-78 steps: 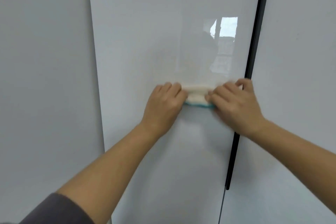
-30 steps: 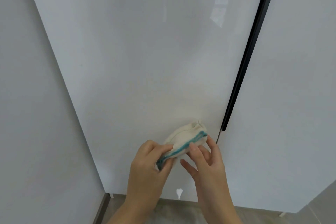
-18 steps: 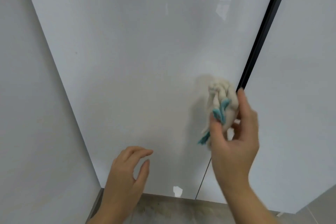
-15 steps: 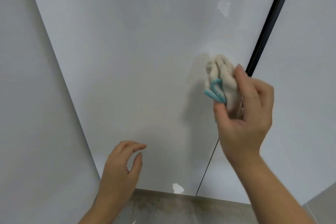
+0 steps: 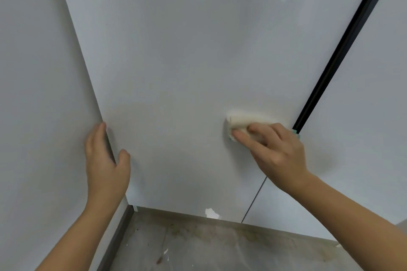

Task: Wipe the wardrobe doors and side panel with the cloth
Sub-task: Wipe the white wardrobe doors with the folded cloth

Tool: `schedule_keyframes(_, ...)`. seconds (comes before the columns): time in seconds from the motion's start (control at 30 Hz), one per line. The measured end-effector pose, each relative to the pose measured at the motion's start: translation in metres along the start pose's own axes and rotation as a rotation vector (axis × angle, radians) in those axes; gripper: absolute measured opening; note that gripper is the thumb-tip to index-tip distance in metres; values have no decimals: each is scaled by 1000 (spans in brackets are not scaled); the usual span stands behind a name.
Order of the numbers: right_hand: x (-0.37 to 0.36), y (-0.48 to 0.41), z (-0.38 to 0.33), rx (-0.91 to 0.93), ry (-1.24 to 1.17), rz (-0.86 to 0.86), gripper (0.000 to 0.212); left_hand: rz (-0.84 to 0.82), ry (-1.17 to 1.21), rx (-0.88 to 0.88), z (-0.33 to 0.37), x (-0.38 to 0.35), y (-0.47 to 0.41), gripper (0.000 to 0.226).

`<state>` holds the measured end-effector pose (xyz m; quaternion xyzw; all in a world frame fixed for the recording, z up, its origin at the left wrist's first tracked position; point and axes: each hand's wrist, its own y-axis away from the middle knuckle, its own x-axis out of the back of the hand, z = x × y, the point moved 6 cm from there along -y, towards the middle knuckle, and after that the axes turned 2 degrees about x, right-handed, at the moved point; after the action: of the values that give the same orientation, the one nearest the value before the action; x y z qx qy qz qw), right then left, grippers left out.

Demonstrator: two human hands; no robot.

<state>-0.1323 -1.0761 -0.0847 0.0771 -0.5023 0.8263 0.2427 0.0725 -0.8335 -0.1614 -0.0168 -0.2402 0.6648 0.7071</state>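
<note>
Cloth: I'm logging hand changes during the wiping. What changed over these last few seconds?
The left hand let go of the cloth and moved to the left edge of the wardrobe door. The right hand took it alone, lifted it, then pressed it on that door by the black handle strip. The doors stayed shut.

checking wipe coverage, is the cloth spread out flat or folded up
Folded. The cloth is a thick, compact pad pressed against the door under the right hand, barely wider than the hand, with rolled layers showing at its left end.
</note>
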Motion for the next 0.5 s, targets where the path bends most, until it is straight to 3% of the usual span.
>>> schedule_keyframes(0.1,-13,20,-14,191,-61,-151,42,7,149,90,-17,7,2,63)
schedule_keyframes(0.27,-26,45,-25,611,-31,-379,42,11,233,34,-26,20,-3,62)
schedule_keyframes(0.37,-23,15,-23,626,-75,-355,34,-6,283,24,-31,23,-6,59)
schedule_keyframes(0.5,-12,-68,-14,481,-50,-106,32,-88,309,3,-40,26,-8,60)
